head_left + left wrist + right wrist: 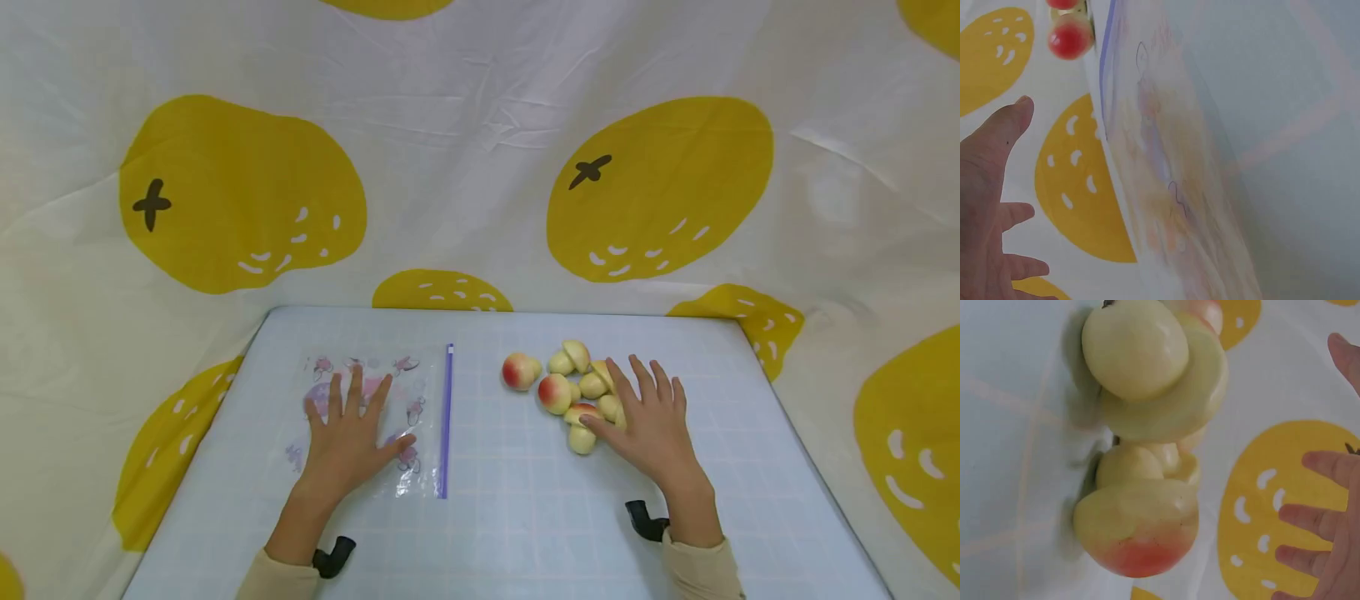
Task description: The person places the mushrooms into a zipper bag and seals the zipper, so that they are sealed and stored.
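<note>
The left hand (341, 450) is spread wide, with its thumb out to the side. Below it lies a flat, see-through plastic bag (431, 392) with pink and purple pictures. The bag's straight purple zip strip (446, 425) is to the right of that hand, near the thumb. The right hand (656, 429) is spread too, and holds nothing. Pale yellow, shiny toy mushrooms (555, 393), some with red on their round caps, sit in a bunch between the hands, close to the right thumb and fingers. From the head, the right hand hides part of the bunch, so I cannot count them all. The right wrist view shows what the head view does not: a gap between the fingers and the mushrooms, and a little dark tip (1108, 303) on one. The left wrist view shows a gap between that hand and the bag. Everything lies on a pale desk (495, 517) with faint checks. Past both hands hangs a white cloth (465, 125) with big yellow fruit shapes.
</note>
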{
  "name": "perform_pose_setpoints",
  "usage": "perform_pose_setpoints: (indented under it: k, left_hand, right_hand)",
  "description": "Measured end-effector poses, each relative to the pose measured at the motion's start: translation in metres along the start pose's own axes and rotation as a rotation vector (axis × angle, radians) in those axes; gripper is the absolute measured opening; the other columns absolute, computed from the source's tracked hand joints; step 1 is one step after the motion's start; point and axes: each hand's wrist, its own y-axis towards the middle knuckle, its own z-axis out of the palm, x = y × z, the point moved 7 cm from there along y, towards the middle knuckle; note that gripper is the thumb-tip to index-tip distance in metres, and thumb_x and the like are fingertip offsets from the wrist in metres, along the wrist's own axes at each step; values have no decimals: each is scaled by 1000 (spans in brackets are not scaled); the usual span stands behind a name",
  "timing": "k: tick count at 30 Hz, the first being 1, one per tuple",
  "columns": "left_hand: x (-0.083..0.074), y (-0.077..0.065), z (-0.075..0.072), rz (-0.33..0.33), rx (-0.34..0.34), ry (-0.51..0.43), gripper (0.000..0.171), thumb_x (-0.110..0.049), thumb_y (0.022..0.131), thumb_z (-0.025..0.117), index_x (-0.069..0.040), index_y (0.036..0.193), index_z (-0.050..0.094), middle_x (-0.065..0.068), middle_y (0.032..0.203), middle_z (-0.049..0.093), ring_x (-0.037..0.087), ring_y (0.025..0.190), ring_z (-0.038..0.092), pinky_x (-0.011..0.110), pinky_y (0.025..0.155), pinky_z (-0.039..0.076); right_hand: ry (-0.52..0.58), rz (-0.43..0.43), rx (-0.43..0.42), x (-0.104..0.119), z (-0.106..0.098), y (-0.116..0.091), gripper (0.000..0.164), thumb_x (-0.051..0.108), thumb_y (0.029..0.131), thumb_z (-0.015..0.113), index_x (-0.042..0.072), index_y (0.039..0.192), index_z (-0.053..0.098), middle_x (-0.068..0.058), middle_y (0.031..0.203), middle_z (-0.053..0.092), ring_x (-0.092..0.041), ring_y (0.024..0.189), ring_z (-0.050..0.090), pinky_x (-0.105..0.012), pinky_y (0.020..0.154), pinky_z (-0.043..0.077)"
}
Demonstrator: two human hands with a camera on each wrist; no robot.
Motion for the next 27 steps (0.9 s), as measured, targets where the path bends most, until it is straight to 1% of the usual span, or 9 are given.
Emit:
perform_pose_setpoints:
  k: [4, 8, 11, 17, 21, 27]
  left_hand:
    - [-6, 0, 2, 8, -4, -6, 102, -77, 82, 58, -22, 160, 24, 24, 164, 7, 52, 147, 2, 83, 101, 4]
    - [-15, 0, 5, 31, -3, -2, 102, -78, 82, 57, -21, 160, 25, 24, 164, 8, 51, 147, 3, 82, 102, 5]
    - [-20, 1, 7, 40, 1, -7, 101, -76, 82, 59, -21, 160, 25, 23, 164, 9, 50, 148, 1, 81, 103, 5]
    - [-27, 4, 10, 49, 18, -22, 100, -73, 82, 62, -23, 160, 26, 22, 164, 10, 50, 147, 6, 80, 104, 7]
    - [-33, 7, 13, 70, 30, -9, 100, -74, 82, 62, -23, 160, 26, 22, 164, 10, 51, 147, 8, 78, 106, 10]
    - [-41, 9, 19, 92, 41, -14, 100, -74, 82, 61, -23, 160, 25, 22, 164, 11, 51, 146, 13, 76, 106, 17]
  right_hand:
    - [26, -25, -7, 10, 4, 2, 90, 63, 82, 70, 18, 153, 38, -27, 150, 35, -53, 139, 23, -73, 107, 12]
    - [40, -50, -9, 19, 8, 5, 90, 63, 82, 70, 17, 153, 39, -26, 150, 36, -53, 139, 23, -72, 107, 14]
    - [50, -65, 0, 25, 12, 7, 90, 62, 83, 70, 18, 154, 38, -26, 151, 35, -52, 139, 23, -72, 108, 14]
    - [61, -103, 9, 39, 19, 14, 90, 60, 83, 72, 18, 155, 38, -24, 152, 36, -50, 140, 24, -70, 109, 15]
    - [60, -149, 19, 50, 24, 19, 85, 59, 85, 69, 17, 154, 41, -23, 153, 35, -49, 141, 24, -68, 110, 16]
    - [58, -218, 31, 68, 33, 24, 82, 57, 87, 68, 16, 153, 40, -22, 153, 34, -47, 141, 26, -66, 111, 18]
